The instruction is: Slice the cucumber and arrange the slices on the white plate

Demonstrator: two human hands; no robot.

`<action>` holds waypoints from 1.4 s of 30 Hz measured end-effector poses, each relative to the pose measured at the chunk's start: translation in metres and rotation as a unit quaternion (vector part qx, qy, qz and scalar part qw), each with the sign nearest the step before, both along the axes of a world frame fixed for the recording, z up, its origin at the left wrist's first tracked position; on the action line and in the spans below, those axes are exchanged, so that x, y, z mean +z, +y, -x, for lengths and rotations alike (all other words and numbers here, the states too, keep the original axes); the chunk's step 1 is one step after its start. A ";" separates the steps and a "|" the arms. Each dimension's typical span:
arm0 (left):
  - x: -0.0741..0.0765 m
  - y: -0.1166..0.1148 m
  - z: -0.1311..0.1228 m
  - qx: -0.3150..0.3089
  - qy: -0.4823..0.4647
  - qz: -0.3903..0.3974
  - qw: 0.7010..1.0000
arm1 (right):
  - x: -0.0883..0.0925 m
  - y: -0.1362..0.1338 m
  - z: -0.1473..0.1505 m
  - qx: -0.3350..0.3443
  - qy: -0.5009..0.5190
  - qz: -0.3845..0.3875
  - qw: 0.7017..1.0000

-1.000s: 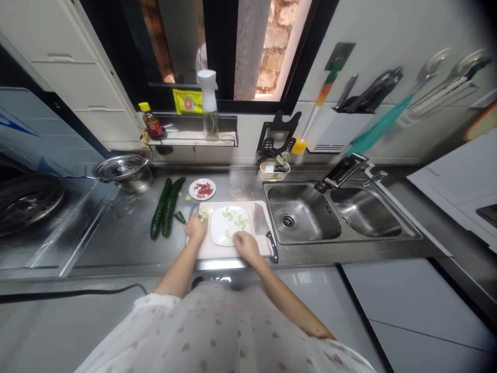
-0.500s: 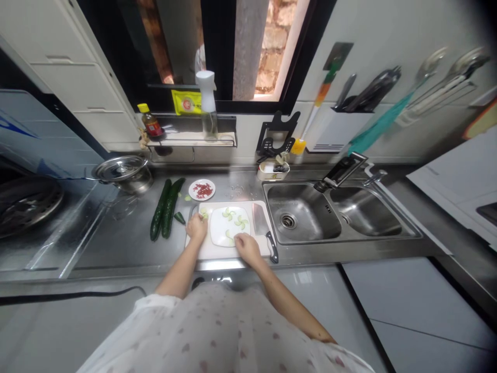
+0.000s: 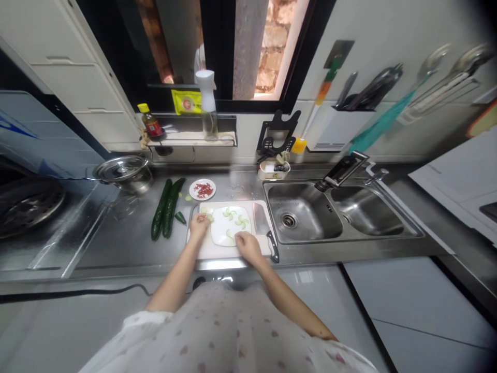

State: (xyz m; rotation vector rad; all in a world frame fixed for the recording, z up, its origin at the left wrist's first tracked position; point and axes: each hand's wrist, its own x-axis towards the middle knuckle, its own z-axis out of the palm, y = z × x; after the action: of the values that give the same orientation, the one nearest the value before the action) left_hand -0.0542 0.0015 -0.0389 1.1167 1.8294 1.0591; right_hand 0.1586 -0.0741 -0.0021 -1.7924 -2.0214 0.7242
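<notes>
A white plate (image 3: 221, 232) with cucumber slices (image 3: 241, 221) arranged in small fans lies on a white cutting board (image 3: 256, 243). My left hand (image 3: 199, 226) rests at the plate's left edge, fingers pinched on a cucumber slice beside a few loose slices (image 3: 204, 211). My right hand (image 3: 248, 246) sits curled at the plate's near edge, fingertips down on a slice there. A cleaver (image 3: 263, 226) with a black handle lies on the board's right side, untouched.
Two whole cucumbers (image 3: 166, 207) and a cut end lie left of the board. A small dish of chopped red chili (image 3: 202, 189) sits behind it. A double sink (image 3: 334, 217) is on the right, a lidded steel pot (image 3: 123, 172) at back left.
My left hand has shifted slightly right toward the plate's edge. My right hand has stayed at the plate's near edge.
</notes>
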 end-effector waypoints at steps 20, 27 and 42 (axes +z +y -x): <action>0.092 -0.029 -0.013 -0.131 -0.202 -0.078 0.967 | 0.065 0.060 0.018 0.004 0.267 -0.091 0.959; 0.104 -0.034 -0.021 -0.151 -0.222 -0.075 0.960 | 0.083 0.068 0.025 0.087 0.283 -0.042 0.954; 0.109 -0.052 -0.038 -0.074 -0.520 0.138 0.840 | 0.100 0.071 0.027 0.052 0.340 -0.030 0.939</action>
State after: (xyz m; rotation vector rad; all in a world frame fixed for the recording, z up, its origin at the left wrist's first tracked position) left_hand -0.0162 -0.0507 0.0703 0.3316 0.9371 0.9698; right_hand 0.1312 -0.0028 0.0979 -1.1694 -1.6378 1.1135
